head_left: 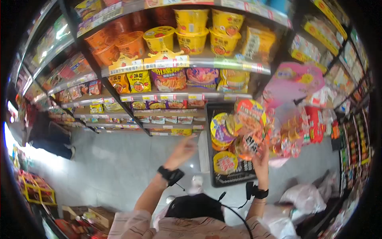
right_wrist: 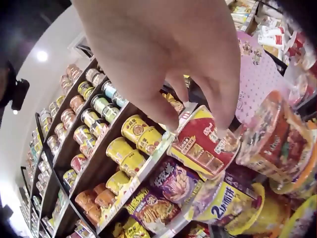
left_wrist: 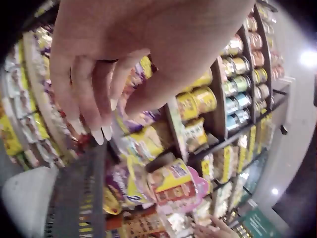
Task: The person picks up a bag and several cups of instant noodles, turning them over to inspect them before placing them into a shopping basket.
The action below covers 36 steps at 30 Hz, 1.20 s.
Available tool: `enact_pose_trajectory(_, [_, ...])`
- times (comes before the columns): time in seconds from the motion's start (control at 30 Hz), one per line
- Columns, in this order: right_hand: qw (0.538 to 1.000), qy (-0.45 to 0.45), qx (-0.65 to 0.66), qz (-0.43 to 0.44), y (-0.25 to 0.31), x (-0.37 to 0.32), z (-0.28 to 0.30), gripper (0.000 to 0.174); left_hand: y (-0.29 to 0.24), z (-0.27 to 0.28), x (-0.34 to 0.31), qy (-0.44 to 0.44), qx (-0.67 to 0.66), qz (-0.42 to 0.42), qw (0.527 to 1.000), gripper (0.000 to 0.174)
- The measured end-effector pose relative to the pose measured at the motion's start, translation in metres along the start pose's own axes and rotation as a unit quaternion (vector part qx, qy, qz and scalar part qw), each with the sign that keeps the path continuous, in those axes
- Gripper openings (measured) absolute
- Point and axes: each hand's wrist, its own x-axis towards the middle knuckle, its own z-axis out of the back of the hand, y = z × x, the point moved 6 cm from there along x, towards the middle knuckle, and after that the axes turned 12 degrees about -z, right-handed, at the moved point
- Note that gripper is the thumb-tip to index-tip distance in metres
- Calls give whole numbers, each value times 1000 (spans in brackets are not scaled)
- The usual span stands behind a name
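My right hand (head_left: pixel 260 159) is over the black plastic basket (head_left: pixel 213 175), at a noodle cup (head_left: pixel 250 144) with a pale lid. In the right wrist view its thumb and fingers pinch the upper rim of this red and yellow cup (right_wrist: pixel 204 148). Around it are a purple and yellow noodle bowl (head_left: pixel 222 128), a yellow-lidded bowl (head_left: pixel 225 162) and a large red-lidded bowl (head_left: pixel 250 110). To the left of the basket, my left hand (head_left: pixel 184 152) is in the air with loosely bent fingers and holds nothing.
Shelves in front carry yellow noodle tubs (head_left: pixel 191 22) and bagged noodles (head_left: pixel 169 79). A pink sheet (head_left: pixel 294 81) and clear-wrapped packs (head_left: pixel 288 133) are right of the basket. White plastic bags (head_left: pixel 304 197) lie on the floor at right; another person (head_left: pixel 49 135) stands far left.
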Motion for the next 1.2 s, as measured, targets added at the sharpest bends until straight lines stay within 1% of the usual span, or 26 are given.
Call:
enact_pose_trajectory(0.03, [999,9,18,27,5,19,-4,75,-9,-25,31,18,-24,-47,998,50])
enact_pose_trajectory(0.07, [999,34,-18,35,20,35,-12,84,-30,-52,62,43,-15,-76,996,55])
enact_pose_trajectory(0.1, [996,1,-40,81,12,48,-12,91,-12,-74,87,58,95,-172,979,55])
enact_pose_trajectory(0.17, [991,-27,-83,102,24,68,-22,97,8,-109,134,30,86,-185,978,58])
enact_pose_trajectory(0.2, [985,-59,-125,108,23,75,-24,102,-3,-115,143,11,79,-176,981,63])
enact_pose_trajectory(0.27, [988,-44,-112,101,22,84,-31,104,-12,-127,162,25,36,-149,988,75])
enact_pose_trajectory(0.3, [989,-44,-104,97,23,86,-34,105,-7,-137,167,59,1,-128,990,82])
enact_pose_trajectory(0.33, [980,-74,-154,100,26,85,-35,107,-2,-140,168,54,19,-141,988,91])
enact_pose_trajectory(0.4, [986,-88,-102,94,17,91,-33,105,16,-151,163,77,80,-127,986,92])
enact_pose_trajectory(0.43, [988,-96,-74,90,15,93,-33,103,6,-148,162,90,112,-120,982,93])
enact_pose_trajectory(0.47, [988,-99,-73,91,15,92,-34,101,1,-150,151,101,62,-62,991,94])
enact_pose_trajectory(0.5, [988,-100,-73,91,17,87,-33,99,-28,-143,138,68,125,-67,988,93])
enact_pose_trajectory(0.57, [988,-104,-71,89,28,73,-32,94,-45,-139,116,50,126,-136,981,91])
enact_pose_trajectory(0.6, [982,-114,-73,135,46,60,-33,93,-66,-130,104,37,124,-173,976,91])
enact_pose_trajectory(0.67, [982,-106,-45,151,66,39,-37,92,-115,-106,71,13,118,-246,962,92])
enact_pose_trajectory(0.7, [982,-102,-31,158,77,26,-40,92,-127,-94,58,10,143,-251,957,93])
enact_pose_trajectory(0.73, [984,-98,19,145,94,11,-48,92,-138,-82,43,7,166,-254,953,95])
enact_pose_trajectory(0.77, [985,-78,4,155,108,-5,-58,93,-148,-69,28,5,191,-257,947,96])
enact_pose_trajectory(0.8, [984,-60,-10,167,120,-20,-66,94,-157,-53,12,-17,203,-254,946,105])
enact_pose_trajectory(0.87, [981,-40,-66,175,149,-58,-90,95,-166,-20,-18,-61,198,-278,938,110])
enact_pose_trajectory(0.9, [978,-4,-70,198,159,-74,-104,95,-170,-4,-35,-85,196,-290,933,112])
enact_pose_trajectory(0.93, [972,33,-73,221,166,-90,-119,95,-168,13,-52,-94,146,-241,955,117])
enact_pose_trajectory(0.97, [965,68,-75,244,174,-107,-135,95,-171,29,-71,-114,149,-258,948,118])
enact_pose_trajectory(1.03, [962,131,-62,232,191,-138,-167,94,-175,58,-110,-149,150,-291,933,119])
enact_pose_trajectory(1.13, [955,215,-52,197,193,-177,-206,101,-184,96,-166,-190,115,-252,942,120])
enact_pose_trajectory(1.2, [949,258,-14,182,203,-200,-231,106,-191,117,-200,-248,133,-244,928,116])
